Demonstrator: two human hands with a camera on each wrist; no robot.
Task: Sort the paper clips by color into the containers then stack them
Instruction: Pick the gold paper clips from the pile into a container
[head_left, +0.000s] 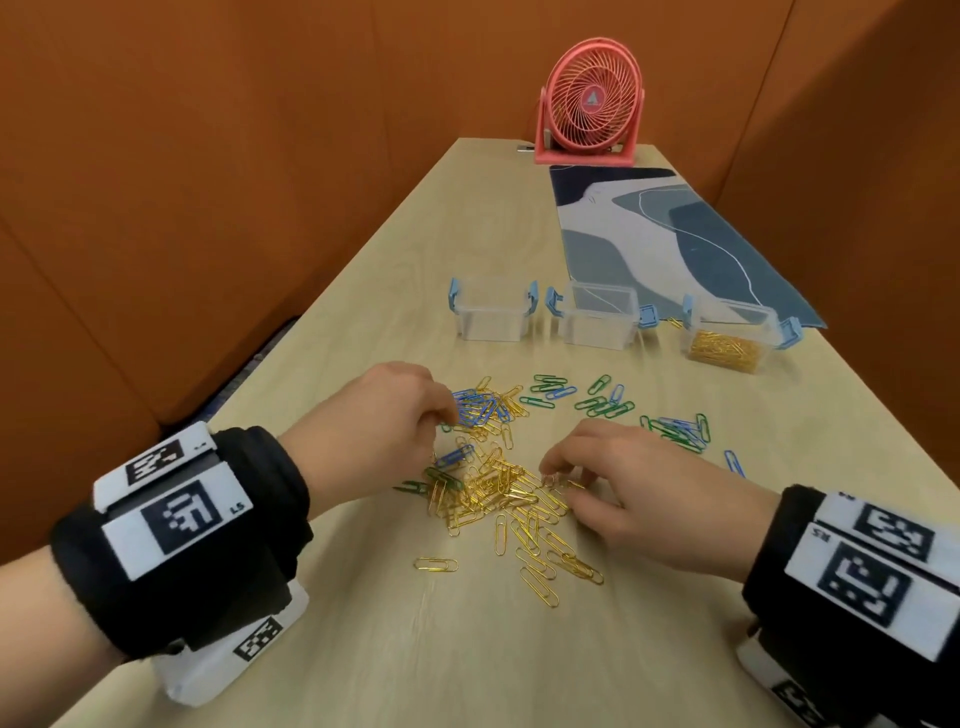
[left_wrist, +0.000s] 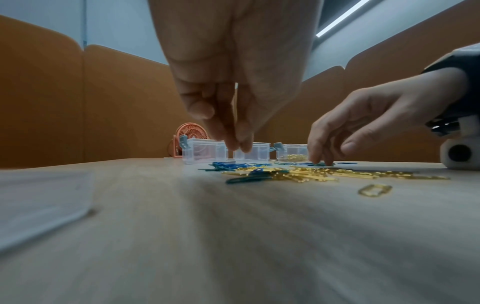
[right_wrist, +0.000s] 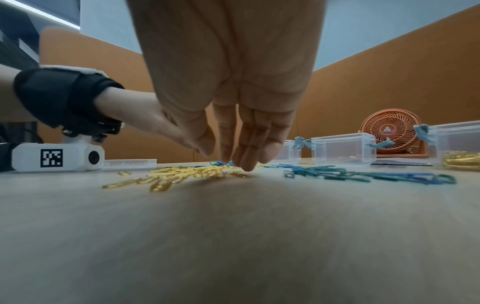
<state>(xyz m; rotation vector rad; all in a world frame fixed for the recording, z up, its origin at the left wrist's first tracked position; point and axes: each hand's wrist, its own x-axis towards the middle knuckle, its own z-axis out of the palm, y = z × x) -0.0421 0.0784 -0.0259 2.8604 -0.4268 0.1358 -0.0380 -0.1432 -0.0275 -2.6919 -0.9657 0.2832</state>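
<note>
Light wooden table (head_left: 363, 322) with a loose pile of gold wire paper clips (head_left: 498, 499) in the middle, between both hands. Left hand (head_left: 374, 415) is over the far-left edge of the pile, fingers curled down with tips bunched at a cluster of blue wire paper clips (head_left: 475, 405); whether it has actually pinched a clip, cannot tell. In the left wrist view the fingertips (left_wrist: 233, 142) are pressed together, nothing clearly between them. Right hand (head_left: 639, 488) sits at the right edge of the gold pile, fingers curled, thumb and forefinger pinching a gold clip or two at the tips; right wrist view shows the fingertips (right_wrist: 246, 162) down on the clips. Green wire paper clips (head_left: 605, 405) and a few more blue ones lie scattered beyond the pile, toward the right.

Three small clear plastic containers with blue side latches stand in a row further back, lids off: left container (head_left: 493, 312) and middle container (head_left: 597, 317) look empty, right container (head_left: 727, 338) holds gold clips. Blue-and-white patterned mat (head_left: 675, 239) lies behind them, the right two containers at its near edge. Pink plastic desk fan (head_left: 589, 104) at the table's far end. Orange partition panels (head_left: 208, 156) surround the table.
</note>
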